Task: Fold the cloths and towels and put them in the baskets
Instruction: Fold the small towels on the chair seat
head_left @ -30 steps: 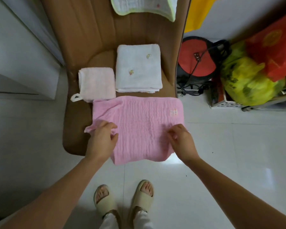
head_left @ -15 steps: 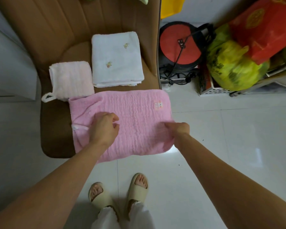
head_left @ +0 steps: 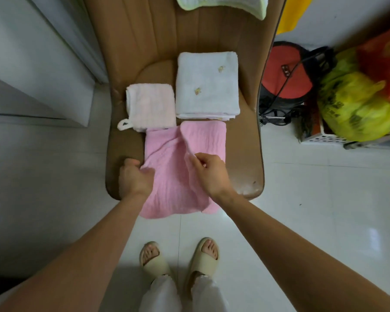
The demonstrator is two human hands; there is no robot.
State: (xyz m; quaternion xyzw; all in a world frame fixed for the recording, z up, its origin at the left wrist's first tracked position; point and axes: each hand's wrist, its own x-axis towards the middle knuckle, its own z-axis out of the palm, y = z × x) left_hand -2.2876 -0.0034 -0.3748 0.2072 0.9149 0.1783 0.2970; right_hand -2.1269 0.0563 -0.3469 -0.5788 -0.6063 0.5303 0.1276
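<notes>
A brown padded chair point(head_left: 144, 41) carries the laundry: a folded white towel point(head_left: 207, 84) lies at the middle of the seat, toward its right edge, and a smaller folded pale pink washcloth point(head_left: 152, 106) with a white hanging loop sits just beside it toward the left edge. A green-edged cloth point(head_left: 223, 3) hangs over the chair back at the top. On the tiled floor point(head_left: 324, 210) to the right stand a red and black round appliance point(head_left: 286, 75), a yellow-green plastic bag point(head_left: 354, 109) and a red bag point(head_left: 387, 64). The pink cloth point(head_left: 173, 176) lies at the seat's front edge, its near end hanging over it, its right half lifted across the left. The left hand point(head_left: 134, 176), fingers curled, grips the cloth's left edge. The right hand point(head_left: 209, 172) pinches the raised right edge near the middle. Below, feet in beige slippers point(head_left: 203, 257) stand on the tiles.
</notes>
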